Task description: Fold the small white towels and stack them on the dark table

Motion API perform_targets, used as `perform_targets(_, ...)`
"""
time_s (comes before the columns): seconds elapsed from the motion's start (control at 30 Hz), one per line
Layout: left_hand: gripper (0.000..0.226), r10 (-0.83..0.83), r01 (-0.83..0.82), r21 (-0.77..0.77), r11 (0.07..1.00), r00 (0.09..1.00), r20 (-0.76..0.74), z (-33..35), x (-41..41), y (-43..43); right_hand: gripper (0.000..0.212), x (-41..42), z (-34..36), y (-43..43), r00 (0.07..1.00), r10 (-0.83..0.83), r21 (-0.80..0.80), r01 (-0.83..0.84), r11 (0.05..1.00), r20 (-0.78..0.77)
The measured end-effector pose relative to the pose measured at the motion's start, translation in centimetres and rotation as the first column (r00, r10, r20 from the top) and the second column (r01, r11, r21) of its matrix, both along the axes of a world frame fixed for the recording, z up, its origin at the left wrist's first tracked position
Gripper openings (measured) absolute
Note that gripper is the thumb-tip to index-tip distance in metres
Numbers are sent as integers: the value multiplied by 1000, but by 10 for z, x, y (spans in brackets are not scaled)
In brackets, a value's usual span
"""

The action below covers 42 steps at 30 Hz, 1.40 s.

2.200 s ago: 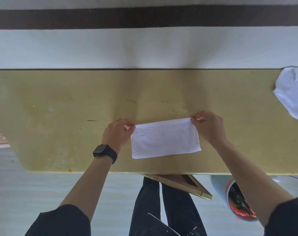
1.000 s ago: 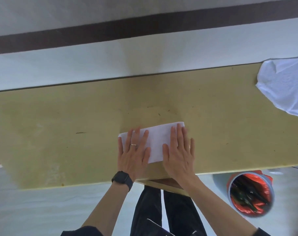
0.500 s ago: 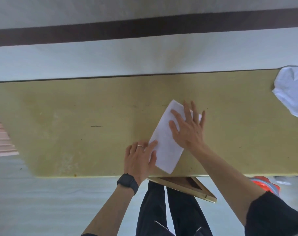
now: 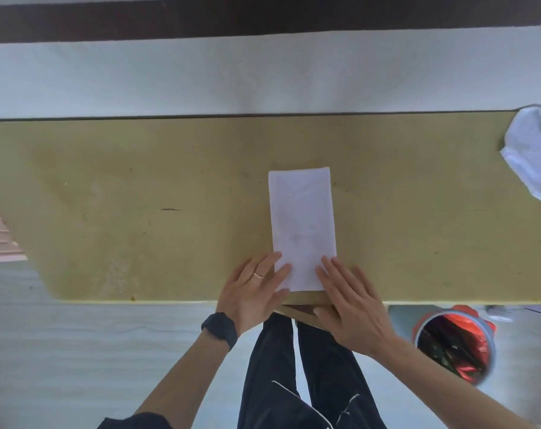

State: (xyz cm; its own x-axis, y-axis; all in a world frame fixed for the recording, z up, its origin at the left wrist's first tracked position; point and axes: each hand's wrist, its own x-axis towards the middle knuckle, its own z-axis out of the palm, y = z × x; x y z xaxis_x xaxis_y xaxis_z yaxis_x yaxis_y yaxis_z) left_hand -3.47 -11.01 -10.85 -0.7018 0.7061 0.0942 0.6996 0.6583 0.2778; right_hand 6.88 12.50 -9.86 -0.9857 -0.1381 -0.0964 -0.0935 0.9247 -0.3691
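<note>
**A:** Start closest to you. What do you have under your chest?

**B:** Your dark trousers (image 4: pixel 309 382) hang below the table's near edge, with your two forearms coming in from either side. Your left wrist carries a black watch (image 4: pixel 219 331). To your right, on the pale floor (image 4: pixel 62 351), stands a round bin (image 4: pixel 455 346) with a red liner.

**A:** And your hands?

**B:** Both lie flat, palms down, at the near edge of the table (image 4: pixel 139 196). Your left hand (image 4: pixel 252 294) has its fingers slightly spread, a ring (image 4: pixel 258 275) on one of them, and the fingertips rest on the near-left corner of the folded towel (image 4: pixel 302 224). Your right hand (image 4: pixel 352 308) has its fingers held close together, the tips lying on the towel's near-right corner. Neither hand pinches anything; they press from above.

**A:** Where is the towel itself?

**B:** It lies flat on the yellowish tabletop, near the middle of the width you see, folded into a long narrow rectangle. Its long side runs away from you, its near short end just inside the table's front edge and partly under your fingers.

**A:** Anything farther out?

**B:** At the far-right edge of the table sits a loose heap of white cloth (image 4: pixel 535 153), well apart from the folded towel and cut off by the frame. Beyond the table's back edge rises a light wall (image 4: pixel 263 72) crossed by a dark band (image 4: pixel 263 20).
</note>
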Motion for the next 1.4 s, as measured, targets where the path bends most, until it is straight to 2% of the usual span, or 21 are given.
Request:
perform_targets(0.07,43,-151,151,-10,988,988,18,-4,3,-5,72,14,-10,-1,998,49,68,-51,996,24)
perform_targets(0.13,42,-228,228,-51,972,974,9,-12,11,-8,63,17,-17,-1,998,50,104,-47,993,-29)
perform_targets(0.2,30,-222,220,-48,974,974,-43,-13,18,-9,49,16,-22,-2,988,12,91,2,996,-155)
perform_targets(0.27,35,-205,206,2,979,976,-76,-7,20,-7,41,15,-27,-2,971,-9,64,25,998,-239)
perform_targets(0.33,46,-213,216,27,976,972,-102,0,20,-5,37,15,-30,1,969,3,53,11,999,-248)
perform_targets(0.4,38,-217,221,22,975,970,-110,1,21,-7,37,16,-30,6,973,13,24,-8,1000,-232)
perform_targets(0.47,20,-206,208,27,978,977,-50,0,23,-10,36,18,-26,9,975,34,-14,-38,999,-220)
perform_targets(0.53,10,-172,167,67,984,981,86,5,24,-9,30,18,-19,10,983,37,-106,-57,993,-181)
perform_targets(0.6,16,-68,41,101,994,959,277,19,19,-3,21,12,-7,11,994,-4,-215,-19,976,-106)
perform_targets(0.67,18,116,-165,47,985,842,527,42,4,6,19,-3,13,11,993,-101,-322,117,939,68)
perform_targets(0.73,16,253,-333,-45,942,615,747,65,-17,13,18,-27,38,14,911,-217,-374,349,859,352)
perform_targets(0.8,17,295,-438,-61,897,490,820,75,-37,20,16,-47,50,19,811,-287,-428,528,734,509)
perform_targets(0.9,17,325,-548,-51,835,417,849,77,-57,29,8,-67,51,22,741,-334,-429,630,648,583)
perform_targets(0.93,18,334,-577,-50,815,397,855,76,-61,31,12,-73,48,22,716,-352,-424,661,620,603)
perform_targets(1.03,17,378,-654,-33,755,394,838,63,-84,40,20,-101,43,21,641,-438,-408,754,515,630)
perform_targets(1.1,12,382,-672,8,741,430,818,40,-133,66,19,-151,30,38,608,-541,-379,791,481,581)
perform_targets(1.17,10,431,-680,-10,733,454,780,30,-141,72,18,-165,26,37,584,-605,-321,808,494,541)
perform_targets(1.4,17,476,-680,14,733,527,704,20,-137,69,11,-163,21,22,585,-644,-311,810,497,493)
